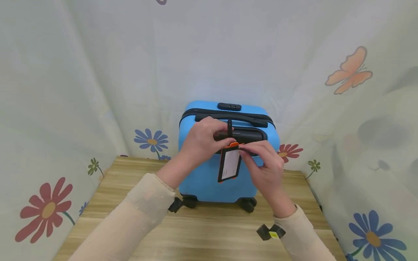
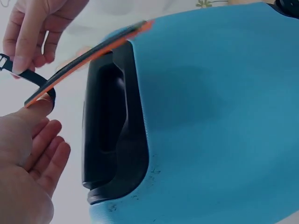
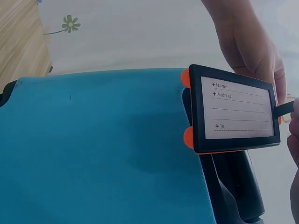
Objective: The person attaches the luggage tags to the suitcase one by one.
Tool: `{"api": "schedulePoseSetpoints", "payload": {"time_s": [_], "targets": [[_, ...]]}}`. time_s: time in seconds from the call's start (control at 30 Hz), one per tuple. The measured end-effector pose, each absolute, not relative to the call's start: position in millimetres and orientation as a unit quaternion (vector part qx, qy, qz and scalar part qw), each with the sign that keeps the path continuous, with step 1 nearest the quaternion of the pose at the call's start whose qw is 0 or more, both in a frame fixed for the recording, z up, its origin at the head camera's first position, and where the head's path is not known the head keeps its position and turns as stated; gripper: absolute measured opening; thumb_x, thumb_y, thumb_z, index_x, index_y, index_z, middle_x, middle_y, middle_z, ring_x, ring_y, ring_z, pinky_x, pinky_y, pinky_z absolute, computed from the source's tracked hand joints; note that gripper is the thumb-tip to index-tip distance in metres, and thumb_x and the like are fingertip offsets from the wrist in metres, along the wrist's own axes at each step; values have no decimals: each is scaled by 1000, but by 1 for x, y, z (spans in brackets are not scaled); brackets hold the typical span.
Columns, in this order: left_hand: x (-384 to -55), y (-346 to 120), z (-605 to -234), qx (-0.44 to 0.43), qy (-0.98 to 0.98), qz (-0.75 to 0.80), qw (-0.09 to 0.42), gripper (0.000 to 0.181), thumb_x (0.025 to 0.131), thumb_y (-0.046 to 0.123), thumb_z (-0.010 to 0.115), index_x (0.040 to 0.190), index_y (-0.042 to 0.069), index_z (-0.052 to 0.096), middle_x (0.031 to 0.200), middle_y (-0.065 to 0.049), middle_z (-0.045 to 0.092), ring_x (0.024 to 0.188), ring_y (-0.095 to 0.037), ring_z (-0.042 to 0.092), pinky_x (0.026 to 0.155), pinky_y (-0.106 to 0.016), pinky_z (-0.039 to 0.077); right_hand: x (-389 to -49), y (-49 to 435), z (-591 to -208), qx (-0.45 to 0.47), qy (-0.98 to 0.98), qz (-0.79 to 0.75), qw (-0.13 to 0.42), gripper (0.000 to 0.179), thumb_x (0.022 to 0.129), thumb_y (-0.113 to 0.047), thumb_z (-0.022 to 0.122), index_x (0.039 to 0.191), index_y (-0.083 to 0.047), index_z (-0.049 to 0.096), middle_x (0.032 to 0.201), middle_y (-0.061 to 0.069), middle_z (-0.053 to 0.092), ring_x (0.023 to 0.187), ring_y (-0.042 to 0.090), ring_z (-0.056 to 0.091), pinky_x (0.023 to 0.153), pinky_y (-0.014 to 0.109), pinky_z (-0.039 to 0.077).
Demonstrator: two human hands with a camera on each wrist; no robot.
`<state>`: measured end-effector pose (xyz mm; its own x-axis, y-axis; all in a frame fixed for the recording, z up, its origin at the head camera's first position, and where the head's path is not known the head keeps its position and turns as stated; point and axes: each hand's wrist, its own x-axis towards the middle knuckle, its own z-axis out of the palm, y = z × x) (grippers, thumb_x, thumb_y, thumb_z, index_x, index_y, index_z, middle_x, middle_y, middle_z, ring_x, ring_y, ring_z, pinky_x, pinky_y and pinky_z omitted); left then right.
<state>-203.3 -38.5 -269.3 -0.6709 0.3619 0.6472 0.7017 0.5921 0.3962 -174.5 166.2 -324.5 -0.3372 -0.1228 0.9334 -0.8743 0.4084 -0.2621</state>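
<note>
A luggage tag (image 1: 230, 165) with a black frame, orange edges and a white card hangs in front of a blue suitcase (image 1: 209, 181). My left hand (image 1: 204, 139) holds its top end, the thumb against the orange tab. In the left wrist view the tag (image 2: 88, 57) shows edge-on, the left hand (image 2: 28, 144) beneath its end. My right hand (image 1: 266, 159) pinches the tag's black strap (image 2: 30, 76), which has a small buckle on its end. Lines for name, address and telephone are printed on the card (image 3: 236, 107) in the right wrist view.
The suitcase stands upright on a wood-grain table (image 1: 202, 232), close to a flower-printed curtain (image 1: 209, 54). On its upper side are a black carry handle (image 1: 235, 117) and a combination lock (image 1: 229, 106). Black wheels (image 1: 248, 204) show at its base.
</note>
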Motion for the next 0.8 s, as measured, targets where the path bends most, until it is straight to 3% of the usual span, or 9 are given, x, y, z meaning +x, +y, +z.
{"api": "schedulePoseSetpoints", "payload": {"time_s": [0.2,0.33,0.8], "targets": [[-209,-39,-274,-311,-858,-273,304,35,88,29,92,115,10,81,113,-4,80,116,-24,63,95,-38,59,-179,167,-325,348,-709,410,456,31,103,-29,74,108,1,80,102,14,76,97,30,70,91,18,55],[-212,-39,-275,-305,-860,-250,323,43,86,32,93,120,9,81,128,-4,77,127,-25,61,109,-41,52,-183,167,-326,344,-710,411,457,31,103,-30,73,110,0,80,103,14,76,98,30,70,92,19,55],[-225,-40,-276,-250,-909,-168,289,75,87,52,87,148,14,65,157,-5,57,150,-28,48,125,-47,36,-194,164,-328,334,-687,424,487,30,103,-27,75,108,2,79,101,15,76,93,31,70,77,26,57]]}}
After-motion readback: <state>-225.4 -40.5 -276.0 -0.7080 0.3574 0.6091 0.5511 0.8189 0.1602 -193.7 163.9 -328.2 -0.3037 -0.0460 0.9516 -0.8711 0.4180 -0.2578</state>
